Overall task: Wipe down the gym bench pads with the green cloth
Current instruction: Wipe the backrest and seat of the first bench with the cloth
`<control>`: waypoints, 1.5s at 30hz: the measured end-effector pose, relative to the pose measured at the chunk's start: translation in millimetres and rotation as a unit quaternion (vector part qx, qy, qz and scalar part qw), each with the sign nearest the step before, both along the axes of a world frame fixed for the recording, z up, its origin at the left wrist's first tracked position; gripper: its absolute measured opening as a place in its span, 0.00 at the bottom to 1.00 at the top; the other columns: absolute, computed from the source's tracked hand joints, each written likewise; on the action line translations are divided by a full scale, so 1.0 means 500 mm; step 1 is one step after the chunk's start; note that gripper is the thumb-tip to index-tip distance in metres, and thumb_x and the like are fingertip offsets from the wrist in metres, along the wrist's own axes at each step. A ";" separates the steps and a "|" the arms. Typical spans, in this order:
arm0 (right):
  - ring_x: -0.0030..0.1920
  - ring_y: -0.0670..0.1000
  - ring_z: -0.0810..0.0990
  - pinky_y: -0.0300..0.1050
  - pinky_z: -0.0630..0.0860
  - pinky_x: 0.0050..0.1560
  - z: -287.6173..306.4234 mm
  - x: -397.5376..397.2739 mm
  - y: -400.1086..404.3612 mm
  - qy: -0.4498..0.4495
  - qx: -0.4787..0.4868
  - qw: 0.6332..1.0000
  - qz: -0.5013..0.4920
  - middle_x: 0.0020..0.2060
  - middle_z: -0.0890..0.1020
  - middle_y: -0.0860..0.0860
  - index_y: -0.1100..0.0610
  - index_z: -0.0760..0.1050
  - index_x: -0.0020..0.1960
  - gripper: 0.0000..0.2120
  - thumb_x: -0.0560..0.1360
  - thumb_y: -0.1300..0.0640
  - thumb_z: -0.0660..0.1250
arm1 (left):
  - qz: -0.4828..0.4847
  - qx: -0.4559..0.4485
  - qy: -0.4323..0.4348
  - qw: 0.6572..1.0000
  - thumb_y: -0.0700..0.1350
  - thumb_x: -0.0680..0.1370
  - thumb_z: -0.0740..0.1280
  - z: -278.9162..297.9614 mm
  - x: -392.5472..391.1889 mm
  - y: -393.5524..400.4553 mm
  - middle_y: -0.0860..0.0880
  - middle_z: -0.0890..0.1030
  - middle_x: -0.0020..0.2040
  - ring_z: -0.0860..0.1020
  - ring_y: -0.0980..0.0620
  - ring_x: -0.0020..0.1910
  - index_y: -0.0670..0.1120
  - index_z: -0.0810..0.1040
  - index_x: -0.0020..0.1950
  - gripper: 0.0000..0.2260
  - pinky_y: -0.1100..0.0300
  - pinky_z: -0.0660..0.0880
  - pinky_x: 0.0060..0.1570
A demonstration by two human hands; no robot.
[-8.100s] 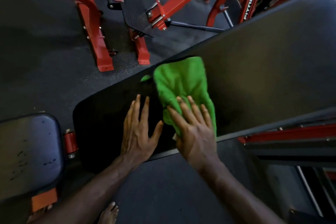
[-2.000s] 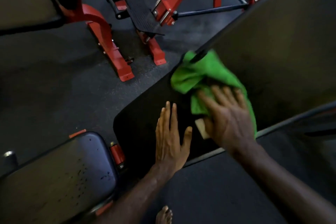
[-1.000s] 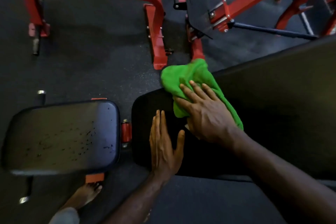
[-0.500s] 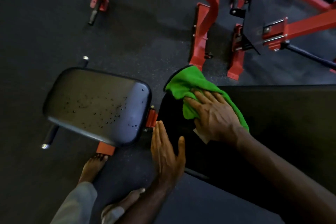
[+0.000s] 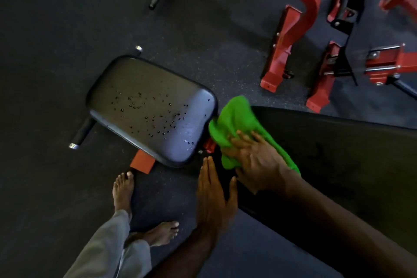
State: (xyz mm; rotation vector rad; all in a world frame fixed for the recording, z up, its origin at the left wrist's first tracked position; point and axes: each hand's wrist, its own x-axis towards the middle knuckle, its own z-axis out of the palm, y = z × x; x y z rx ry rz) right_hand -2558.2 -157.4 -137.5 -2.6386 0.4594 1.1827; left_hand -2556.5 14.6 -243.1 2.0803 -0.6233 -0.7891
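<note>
Long black back pad (image 5: 338, 160) stretching from centre out to 3 o'clock, dull and dark. Smaller seat pad (image 5: 149, 108) at 10 o'clock of centre, beaded with droplets, almost meeting the end of the back pad. Red machine frames (image 5: 291, 38) across 1 to 2 o'clock on the dark floor (image 5: 45, 74). Green cloth (image 5: 239, 124) bunched on the near end of the back pad, its edge just beside the seat pad's corner. Right hand (image 5: 255, 160) spread flat on the cloth, fingers straight and fanned toward 11 o'clock, pressing it down, not curled round it. Left hand (image 5: 214, 194) at 6 o'clock of the cloth, wide open, fingers straight and close together, thumb out, lying along the pad's end edge; holding nothing. 2 bare feet (image 5: 123, 189) at 7 o'clock, below grey trouser legs (image 5: 108, 248).
</note>
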 end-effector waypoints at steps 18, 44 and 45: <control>0.82 0.60 0.57 0.59 0.48 0.81 -0.023 0.059 -0.104 -0.038 -0.101 0.988 -0.107 0.82 0.61 0.52 0.43 0.68 0.78 0.26 0.79 0.47 0.63 | -0.014 0.047 0.052 0.997 0.64 0.80 0.52 0.025 0.025 -0.075 0.48 0.63 0.82 0.62 0.49 0.80 0.47 0.57 0.84 0.36 0.47 0.64 0.77; 0.55 0.58 0.81 0.53 0.69 0.58 0.204 -0.125 -0.194 -0.109 -0.259 0.899 -0.335 0.56 0.81 0.53 0.47 0.70 0.75 0.22 0.82 0.48 0.61 | -0.163 -0.091 0.031 0.982 0.64 0.79 0.51 0.179 0.057 -0.368 0.45 0.67 0.80 0.64 0.46 0.79 0.47 0.73 0.77 0.33 0.50 0.59 0.79; 0.56 0.58 0.81 0.53 0.69 0.60 0.230 -0.151 -0.205 -0.115 -0.290 0.881 -0.357 0.56 0.81 0.53 0.47 0.71 0.74 0.21 0.82 0.49 0.61 | -0.176 -0.107 0.026 0.978 0.63 0.80 0.52 0.192 0.047 -0.370 0.45 0.67 0.80 0.65 0.46 0.79 0.48 0.74 0.76 0.31 0.49 0.61 0.78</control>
